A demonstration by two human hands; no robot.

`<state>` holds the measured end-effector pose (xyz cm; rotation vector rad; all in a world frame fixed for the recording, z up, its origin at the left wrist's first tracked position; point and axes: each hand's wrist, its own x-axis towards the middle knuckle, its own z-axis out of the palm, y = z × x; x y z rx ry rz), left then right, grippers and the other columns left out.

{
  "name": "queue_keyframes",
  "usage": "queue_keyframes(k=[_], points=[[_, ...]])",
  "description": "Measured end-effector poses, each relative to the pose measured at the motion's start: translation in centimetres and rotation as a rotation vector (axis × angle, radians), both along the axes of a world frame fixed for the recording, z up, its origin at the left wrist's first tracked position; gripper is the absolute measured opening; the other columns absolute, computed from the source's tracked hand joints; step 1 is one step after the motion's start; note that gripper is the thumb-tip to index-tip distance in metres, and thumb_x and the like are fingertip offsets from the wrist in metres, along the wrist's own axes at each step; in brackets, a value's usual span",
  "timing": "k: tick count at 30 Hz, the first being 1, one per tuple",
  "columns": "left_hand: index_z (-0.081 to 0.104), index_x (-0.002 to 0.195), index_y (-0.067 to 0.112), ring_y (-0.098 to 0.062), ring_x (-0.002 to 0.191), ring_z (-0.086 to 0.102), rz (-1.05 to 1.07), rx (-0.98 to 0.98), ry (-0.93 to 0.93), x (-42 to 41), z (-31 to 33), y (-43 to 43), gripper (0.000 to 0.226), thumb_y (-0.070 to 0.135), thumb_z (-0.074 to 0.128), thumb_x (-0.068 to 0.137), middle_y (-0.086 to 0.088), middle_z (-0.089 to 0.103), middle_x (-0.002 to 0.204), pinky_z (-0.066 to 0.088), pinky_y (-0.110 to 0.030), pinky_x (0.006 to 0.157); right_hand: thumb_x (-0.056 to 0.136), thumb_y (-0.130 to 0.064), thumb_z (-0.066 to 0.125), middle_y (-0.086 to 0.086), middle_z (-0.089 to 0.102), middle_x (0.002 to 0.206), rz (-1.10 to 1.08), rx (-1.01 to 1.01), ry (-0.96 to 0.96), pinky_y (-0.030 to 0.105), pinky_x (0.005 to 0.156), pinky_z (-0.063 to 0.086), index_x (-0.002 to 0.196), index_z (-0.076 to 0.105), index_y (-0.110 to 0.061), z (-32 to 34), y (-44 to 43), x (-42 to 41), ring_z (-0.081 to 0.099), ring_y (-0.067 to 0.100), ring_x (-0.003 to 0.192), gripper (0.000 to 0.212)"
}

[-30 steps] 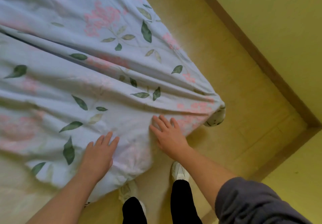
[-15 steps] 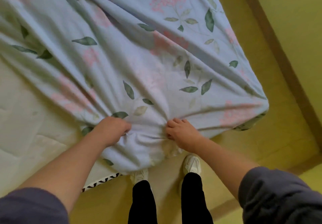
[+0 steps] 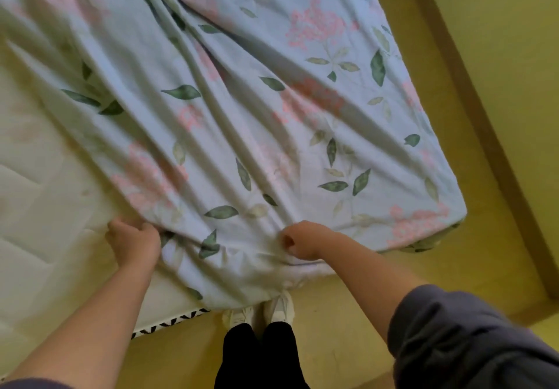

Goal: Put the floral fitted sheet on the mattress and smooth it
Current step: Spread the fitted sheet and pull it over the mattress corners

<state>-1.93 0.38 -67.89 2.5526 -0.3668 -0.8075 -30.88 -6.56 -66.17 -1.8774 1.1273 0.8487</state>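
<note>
A second ago my grips were lying flat; now my left grip [image 3: 133,245] and right grip [image 3: 298,240] are each pinching a bunch of the sheet [image 3: 272,116] at its near edge. The sheet is covering the right part of the mattress [image 3: 45,222], and the left is showing bare, so I am judging that the stretching is only beginning.
</note>
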Motion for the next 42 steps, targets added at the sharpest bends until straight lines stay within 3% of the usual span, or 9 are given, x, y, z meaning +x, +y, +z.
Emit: queue_keyframes(k=[4,11,13,15,19,23,32,37,42], points=[[0.06,0.117,0.004,-0.025,0.095,0.057,0.088,-0.231,0.341,-0.3,-0.1,-1.9,0.034,-0.003,0.039,0.091,-0.019,0.062,0.113,0.048,-0.036,0.082,0.091,-0.028,0.051,0.003,0.055,0.117,-0.293,-0.143,-0.232,0.039,0.085,0.049,0.125,0.049,-0.023,-0.2,-1.0,4.3,0.056,0.025,0.101,0.034],[0.063,0.113,-0.006,-0.032,0.112,0.052,-0.457,-0.224,0.153,0.7,0.4,-5.1,0.044,-0.022,0.035,0.083,-0.022,0.054,0.122,0.032,-0.012,0.082,0.078,-0.047,0.072,0.002,0.048,0.132,-0.568,0.033,-0.507,0.033,0.094,0.046,0.142,0.035,-0.028,-0.8,-1.6,13.7,0.053,0.018,0.114,0.076],[0.06,0.115,-0.009,-0.031,0.116,0.05,-0.458,-0.216,0.219,1.3,0.3,-5.5,0.046,-0.024,0.033,0.08,-0.021,0.051,0.127,0.03,-0.008,0.081,0.082,-0.043,0.07,0.003,0.057,0.119,-0.669,0.061,-0.475,0.031,0.087,0.048,0.131,0.051,-0.02,-1.2,-2.3,15.2,0.058,0.019,0.106,0.058],[0.062,0.113,-0.009,-0.028,0.105,0.054,-0.416,-0.223,0.323,1.8,0.2,-5.9,0.043,-0.022,0.036,0.082,-0.021,0.055,0.119,0.037,-0.014,0.076,0.088,-0.027,0.062,0.002,0.062,0.088,-0.729,-0.09,-0.447,0.031,0.072,0.045,0.093,0.063,-0.014,-1.7,-2.9,16.1,0.059,0.02,0.086,0.014],[0.047,0.11,0.01,-0.014,0.063,0.059,0.032,-0.221,0.715,2.4,0.0,-6.9,0.023,-0.005,0.037,0.097,-0.01,0.059,0.088,0.045,-0.025,0.058,0.093,-0.016,0.047,0.009,0.058,0.083,-1.172,-0.042,-0.464,0.036,0.074,0.045,0.086,0.059,-0.01,-1.5,-4.2,15.7,0.053,0.021,0.08,0.015],[0.06,0.096,0.011,-0.018,0.06,0.063,0.013,-0.163,1.015,-0.2,-0.1,-9.1,0.024,0.006,0.037,0.099,-0.009,0.065,0.077,0.051,-0.031,0.059,0.098,-0.013,0.045,0.012,0.07,0.088,-1.505,0.28,-0.6,0.04,0.082,0.056,0.089,0.068,-0.011,-0.1,-5.8,14.0,0.066,0.024,0.079,0.025],[0.065,0.094,0.016,-0.016,0.059,0.06,0.092,-0.24,1.039,-3.7,0.1,-10.8,0.021,0.011,0.044,0.094,-0.005,0.066,0.074,0.046,-0.022,0.05,0.096,-0.012,0.046,0.016,0.071,0.099,-1.485,0.306,-0.644,0.041,0.085,0.055,0.094,0.069,-0.008,1.6,-7.3,12.7,0.068,0.029,0.09,0.023],[0.065,0.104,0.016,-0.016,0.082,0.066,0.276,-0.423,1.084,-2.9,0.7,-10.9,0.034,0.042,0.044,0.097,0.0,0.07,0.092,0.051,-0.03,0.069,0.093,-0.016,0.054,0.011,0.056,0.071,-1.353,0.176,-0.545,0.031,0.066,0.045,0.062,0.057,-0.015,2.1,-6.7,12.3,0.053,0.025,0.07,0.032],[0.062,0.103,0.008,-0.027,0.086,0.066,0.379,-0.342,0.818,0.0,0.2,-7.9,0.045,0.05,0.063,0.085,-0.011,0.067,0.097,0.056,-0.044,0.08,0.094,-0.018,0.056,0.008,0.057,0.075,-1.314,0.15,-0.588,0.039,0.073,0.05,0.074,0.062,-0.013,3.3,-5.6,12.3,0.055,0.023,0.073,0.021]])
